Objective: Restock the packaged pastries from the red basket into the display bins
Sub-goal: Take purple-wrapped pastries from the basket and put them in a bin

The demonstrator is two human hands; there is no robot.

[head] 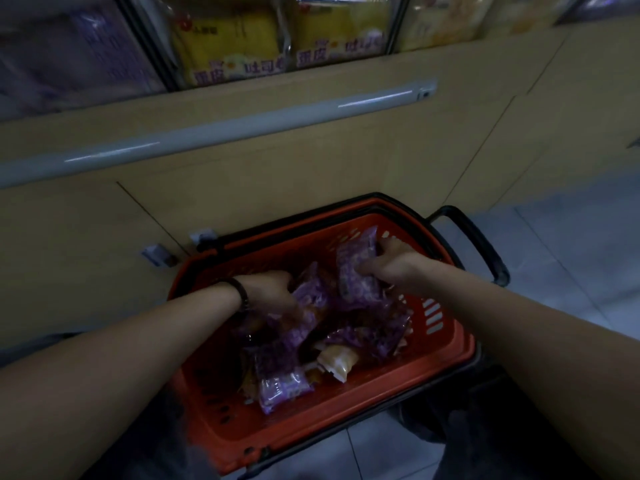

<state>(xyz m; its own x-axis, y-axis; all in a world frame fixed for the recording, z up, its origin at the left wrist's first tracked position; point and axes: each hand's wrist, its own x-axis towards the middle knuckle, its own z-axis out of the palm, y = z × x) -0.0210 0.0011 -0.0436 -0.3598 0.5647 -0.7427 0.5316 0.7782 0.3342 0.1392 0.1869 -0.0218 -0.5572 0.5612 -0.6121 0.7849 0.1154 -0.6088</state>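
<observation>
Head view: at lower centre of the frame, a red slotted plastic basket (221, 427) with a black handle (474, 244), set on pale floor tiles (571, 244) against a tan wooden counter front (311, 161). Inside, a loose heap of purple-and-clear wrapped pastries (280, 375), a few with orange-brown filling showing through.

At the upper right of the basket, the right hand (377, 263), fingers curled round one purple packet (356, 271), held on edge above the heap. Plunged into the middle of the heap, the left hand (273, 289), black bead bracelet (240, 292) at the wrist. Fingertips buried among wrappers, so impossible to tell whether closed on a packet or merely sorting.

Along the top of the frame, clear-fronted display bins (394, 22): yellow bread bags (235, 46) at centre, blurred purple stock (69, 53) at upper left.

Judging from this, somewhere in the middle of the job, or earlier. A good many packets in the basket, none on the way up to the bins. Left to do: lift out the gripped packet, carry up, probably to the purple bin, and repeat down to the bare basket floor.
</observation>
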